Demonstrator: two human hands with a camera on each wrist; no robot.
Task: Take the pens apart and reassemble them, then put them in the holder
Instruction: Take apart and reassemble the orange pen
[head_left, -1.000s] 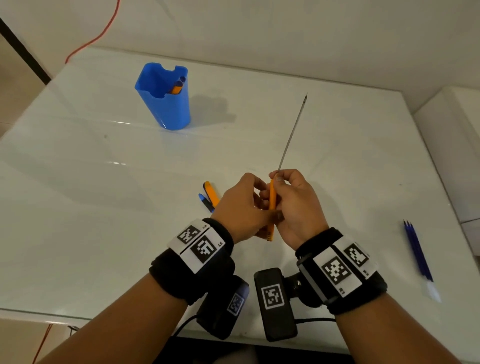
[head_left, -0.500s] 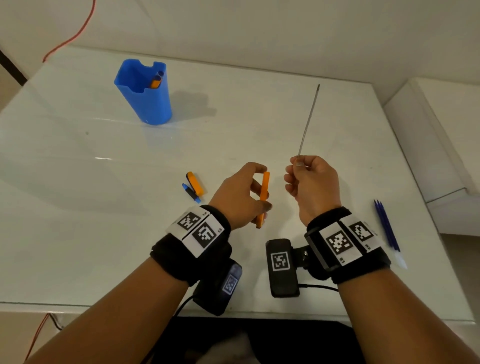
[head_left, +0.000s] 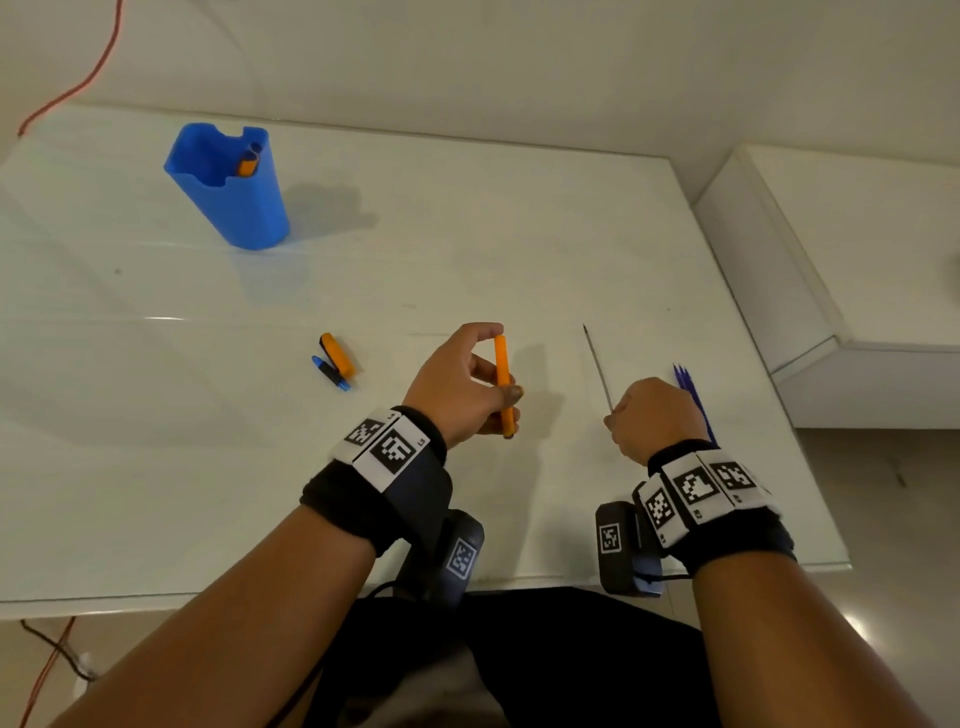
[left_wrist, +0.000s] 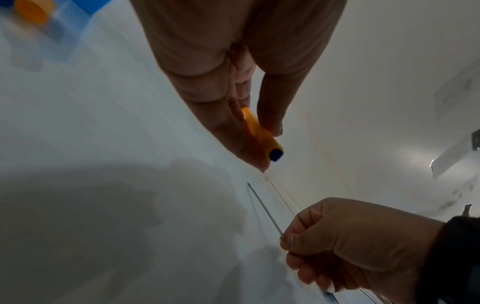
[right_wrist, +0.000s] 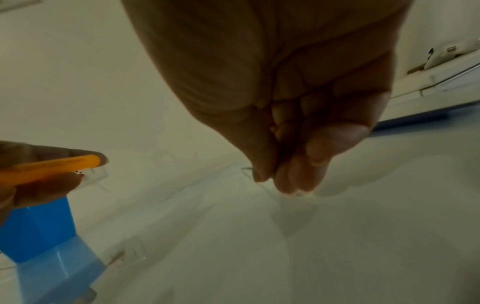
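Observation:
My left hand (head_left: 462, 384) pinches an orange pen barrel (head_left: 503, 384) upright above the white table; the left wrist view shows the barrel (left_wrist: 259, 133) with a dark blue end. My right hand (head_left: 649, 421) pinches the near end of a thin dark refill (head_left: 597, 366), which lies low over the table to the right; the refill (left_wrist: 265, 207) runs away from the fingertips. A blue pen holder (head_left: 228, 187) stands at the far left with an orange pen (head_left: 247, 163) inside it. An orange cap (head_left: 337, 355) and a small blue-and-black piece (head_left: 330, 372) lie left of my left hand.
A bundle of blue refills (head_left: 693, 395) lies by the table's right edge, partly behind my right hand. A white ledge (head_left: 831, 291) stands to the right of the table. A red cable (head_left: 78, 88) runs along the wall at the far left.
My right hand pulled the refill out of the orange barrel, carried it to the right and lowered it toward the table. My left hand kept hold of the barrel.

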